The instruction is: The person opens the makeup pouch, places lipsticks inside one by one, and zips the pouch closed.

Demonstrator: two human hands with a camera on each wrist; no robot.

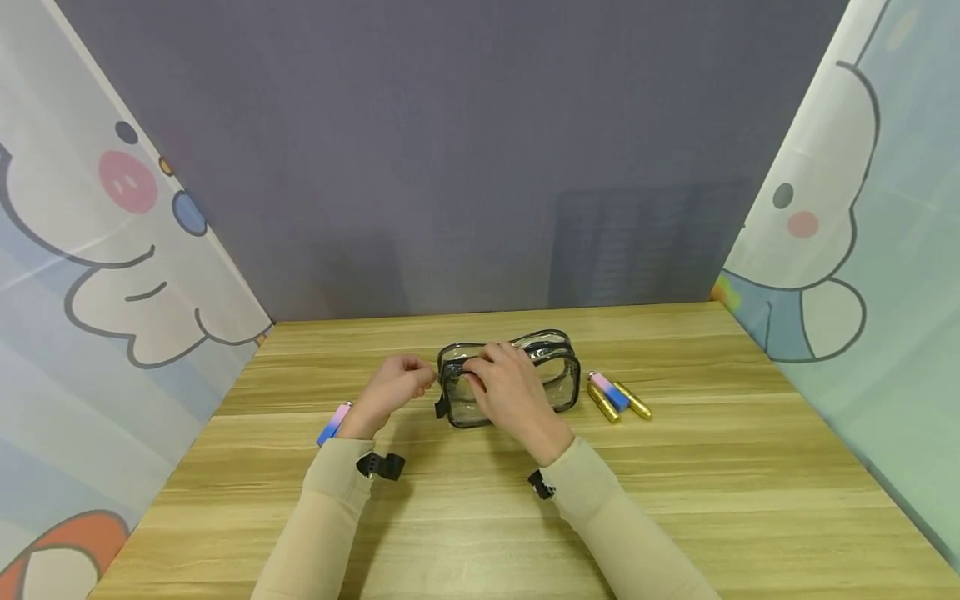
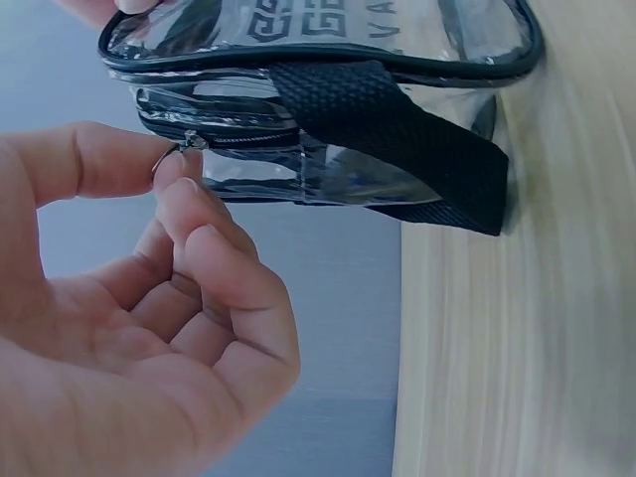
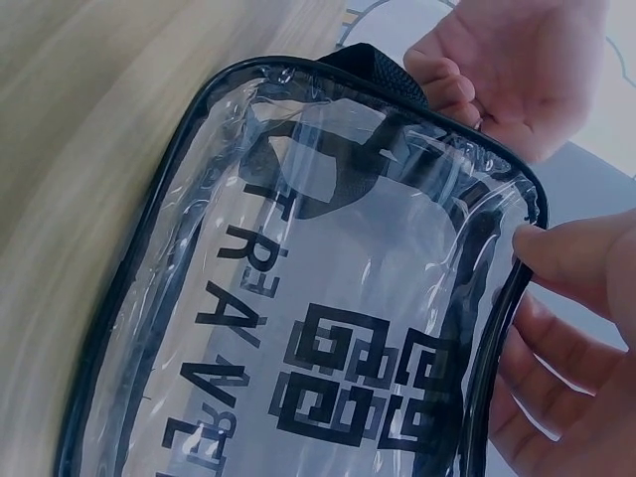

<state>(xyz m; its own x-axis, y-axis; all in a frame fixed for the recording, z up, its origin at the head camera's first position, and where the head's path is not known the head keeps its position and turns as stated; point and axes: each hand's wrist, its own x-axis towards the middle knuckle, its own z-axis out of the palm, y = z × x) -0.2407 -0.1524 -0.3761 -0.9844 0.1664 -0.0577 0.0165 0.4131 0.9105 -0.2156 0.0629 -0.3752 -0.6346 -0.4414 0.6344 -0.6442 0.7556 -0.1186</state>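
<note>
A clear plastic travel pouch [image 1: 558, 387] with black piping stands on the table, black lettering and a square pattern [image 3: 333, 373] printed on its front. At the pouch's left end, my left hand [image 1: 393, 387] pinches the zipper pull [image 2: 169, 157] between thumb and forefinger. A black webbing strap [image 2: 397, 139] loops out from that same end. My right hand [image 1: 510, 392] grips the top edge of the pouch, its thumb [image 3: 566, 253] on the front side and the other fingers behind the piping.
Right of the pouch lie two gold bullet-shaped tubes [image 1: 633, 401] and a pink-and-blue stick [image 1: 609, 392]. Another pink-and-blue stick [image 1: 333, 423] lies beside my left wrist. A grey panel [image 1: 450, 167] rises behind the wooden table [image 1: 480, 525], with cartoon-printed curtains at both sides.
</note>
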